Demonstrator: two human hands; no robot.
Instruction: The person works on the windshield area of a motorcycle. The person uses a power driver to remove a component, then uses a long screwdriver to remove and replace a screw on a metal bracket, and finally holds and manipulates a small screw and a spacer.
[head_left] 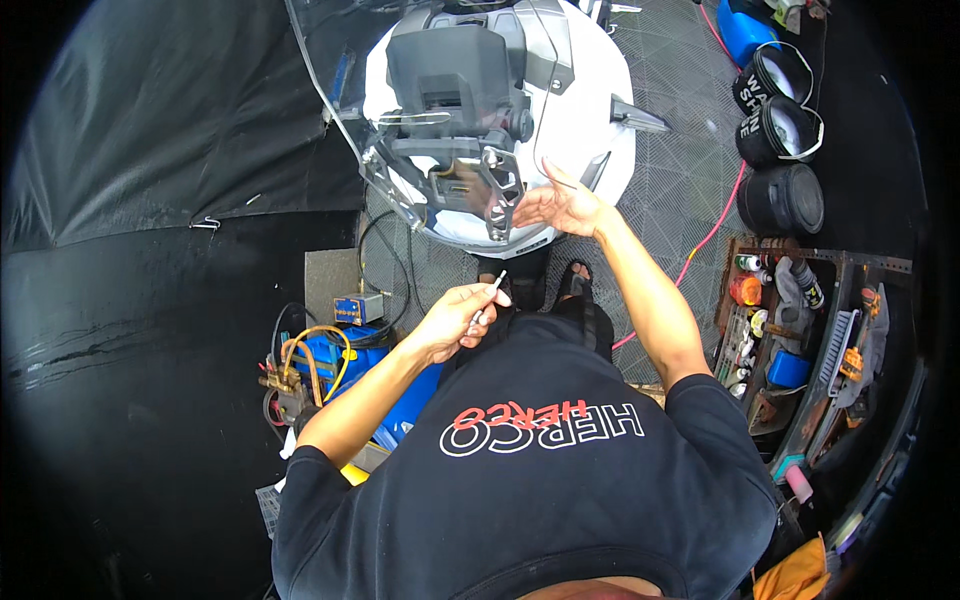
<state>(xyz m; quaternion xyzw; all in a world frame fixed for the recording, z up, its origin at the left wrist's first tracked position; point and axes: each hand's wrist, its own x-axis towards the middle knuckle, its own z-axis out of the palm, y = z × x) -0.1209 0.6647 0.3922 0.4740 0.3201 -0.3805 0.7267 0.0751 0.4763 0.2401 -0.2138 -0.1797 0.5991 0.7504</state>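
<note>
A white scooter or motorcycle front (pixel 590 90) stands ahead of me, with a dark dashboard unit (pixel 445 70) and a clear windscreen at its near side. My left hand (pixel 460 322) is closed around a short, thin metal piece (pixel 499 281), whose pale tip sticks up between thumb and fingers. It looks like a bolt or a tool bit; the exact kind is too small to tell. Beside a black cut-out bracket (pixel 503 200) at the windscreen, my right hand (pixel 562 207) is open with fingers spread. Whether its fingertips touch the bracket is unclear.
Black buckets (pixel 768 135) line the right side of the grey tiled floor, near a red hose (pixel 717 235). A shelf rack (pixel 790 340) holds bottles and brushes. By my left arm sit a blue machine (pixel 410 395) and a yellow hose (pixel 345 350).
</note>
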